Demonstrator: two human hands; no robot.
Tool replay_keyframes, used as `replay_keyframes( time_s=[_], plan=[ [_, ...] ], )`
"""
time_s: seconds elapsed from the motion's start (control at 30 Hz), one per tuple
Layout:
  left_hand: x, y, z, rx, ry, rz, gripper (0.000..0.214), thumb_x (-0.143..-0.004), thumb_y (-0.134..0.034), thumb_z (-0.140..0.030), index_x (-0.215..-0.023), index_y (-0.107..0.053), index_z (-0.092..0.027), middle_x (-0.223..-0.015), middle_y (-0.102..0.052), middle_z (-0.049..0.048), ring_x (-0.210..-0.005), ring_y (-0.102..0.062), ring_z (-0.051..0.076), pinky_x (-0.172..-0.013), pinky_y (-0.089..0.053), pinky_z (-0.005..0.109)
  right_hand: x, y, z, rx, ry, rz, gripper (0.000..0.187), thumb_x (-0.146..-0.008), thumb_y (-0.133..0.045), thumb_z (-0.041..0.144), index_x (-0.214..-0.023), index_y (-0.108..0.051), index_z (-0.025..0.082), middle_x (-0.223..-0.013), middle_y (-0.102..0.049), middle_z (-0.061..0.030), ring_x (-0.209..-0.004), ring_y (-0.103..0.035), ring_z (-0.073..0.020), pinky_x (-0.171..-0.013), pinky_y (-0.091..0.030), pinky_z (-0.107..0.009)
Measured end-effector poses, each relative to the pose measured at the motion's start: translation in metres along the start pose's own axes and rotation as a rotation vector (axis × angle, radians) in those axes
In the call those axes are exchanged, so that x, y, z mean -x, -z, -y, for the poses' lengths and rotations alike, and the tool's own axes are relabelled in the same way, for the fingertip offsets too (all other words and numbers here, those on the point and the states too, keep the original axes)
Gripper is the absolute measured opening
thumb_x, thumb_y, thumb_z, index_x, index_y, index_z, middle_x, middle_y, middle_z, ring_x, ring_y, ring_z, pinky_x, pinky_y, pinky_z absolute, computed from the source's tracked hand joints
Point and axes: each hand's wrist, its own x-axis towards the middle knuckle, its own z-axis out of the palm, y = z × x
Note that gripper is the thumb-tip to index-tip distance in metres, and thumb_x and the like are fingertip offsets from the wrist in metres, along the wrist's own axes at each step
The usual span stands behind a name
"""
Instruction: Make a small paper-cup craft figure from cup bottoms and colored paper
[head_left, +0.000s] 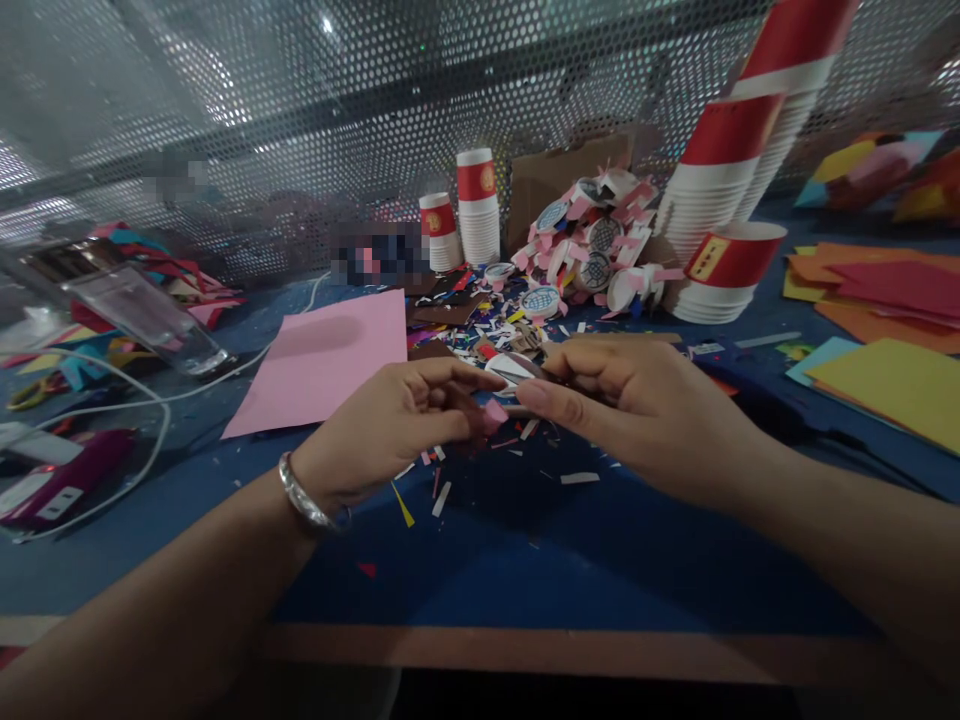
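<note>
My left hand point(405, 415) pinches a small folded piece of pink paper point(493, 415) between thumb and fingertips. Close beside it on the right, my right hand point(630, 405) is closed, thumb against fingers. A slim stick-like thing point(517, 410) runs from the right thumb toward the pink piece; its kind cannot be made out, and the right fingers hide most of the grip. Behind the fingertips shows a white piece with dark thin lines point(514, 370). Paper scraps point(580, 478) lie scattered below and around both hands. A large pink sheet point(322, 355) lies left of centre.
At the back, a pile of cut cup pieces with pink strips point(592, 250) leans by cardboard point(566, 180). Stacked red-and-white paper cups point(716, 185) rise on the right, near coloured sheets point(900, 380). On the left are a clear glass block point(150, 310), a cable point(161, 420) and yellow-handled scissors point(37, 390).
</note>
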Motion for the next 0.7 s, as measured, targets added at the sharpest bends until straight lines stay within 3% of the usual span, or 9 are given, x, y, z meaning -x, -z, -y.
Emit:
replay_keyframes(
  time_s=[0.1, 0.23, 0.37, 0.53, 0.7],
  plan=[
    [0.0002, -0.0033, 0.0001, 0.258, 0.102, 0.007, 0.013, -0.078, -0.075, -0.015, -0.089, -0.070, -0.016, -0.077, -0.071, -0.0007, -0.069, -0.070, 0.011, -0.064, -0.056, 0.019, -0.0008, 0.0001, 0.0004, 0.020, 0.018, -0.017, 0.051, -0.093, -0.055, 0.064, -0.070, -0.056, 0.019, -0.062, -0.045, 0.0035, -0.053, -0.037, -0.0093, -0.048, -0.025, -0.028],
    [0.0008, -0.0068, 0.0012, 0.311, 0.156, 0.008, 0.012, -0.077, -0.072, -0.012, -0.082, -0.062, -0.018, -0.072, -0.070, -0.0026, -0.065, -0.072, 0.014, -0.057, -0.055, 0.020, -0.0020, 0.0004, 0.0015, 0.010, 0.021, -0.023, 0.052, -0.093, -0.055, 0.065, -0.070, -0.057, 0.019, -0.059, -0.044, 0.0036, -0.051, -0.036, -0.0092, -0.046, -0.025, -0.027],
    [-0.0014, -0.0062, 0.0039, 0.196, 0.057, -0.014, 0.012, -0.079, -0.070, -0.012, -0.080, -0.060, -0.017, -0.074, -0.069, -0.0025, -0.072, -0.070, 0.011, -0.066, -0.054, 0.020, -0.0015, 0.0011, 0.0024, 0.012, 0.000, -0.018, 0.052, -0.092, -0.055, 0.067, -0.074, -0.062, 0.019, -0.055, -0.043, 0.0040, -0.048, -0.035, -0.0094, -0.043, -0.023, -0.026],
    [-0.0043, -0.0013, 0.0075, -0.143, -0.066, -0.077, 0.012, -0.080, -0.072, -0.015, -0.080, -0.060, -0.017, -0.074, -0.069, -0.0016, -0.072, -0.067, 0.013, -0.063, -0.049, 0.022, -0.0003, 0.0027, 0.0010, -0.007, -0.001, -0.022, 0.050, -0.090, -0.058, 0.067, -0.076, -0.063, 0.019, -0.053, -0.041, 0.0052, -0.048, -0.032, -0.0090, -0.043, -0.021, -0.026],
    [-0.0024, -0.0034, 0.0068, -0.203, -0.063, -0.046, 0.022, -0.081, -0.071, -0.019, -0.101, -0.062, -0.019, -0.079, -0.070, 0.0006, -0.073, -0.067, 0.016, -0.063, -0.049, 0.026, -0.0011, 0.0032, 0.0017, -0.021, 0.001, -0.031, 0.050, -0.088, -0.061, 0.067, -0.072, -0.061, 0.020, -0.052, -0.037, 0.0059, -0.048, -0.030, -0.0088, -0.044, -0.020, -0.027]
  ],
)
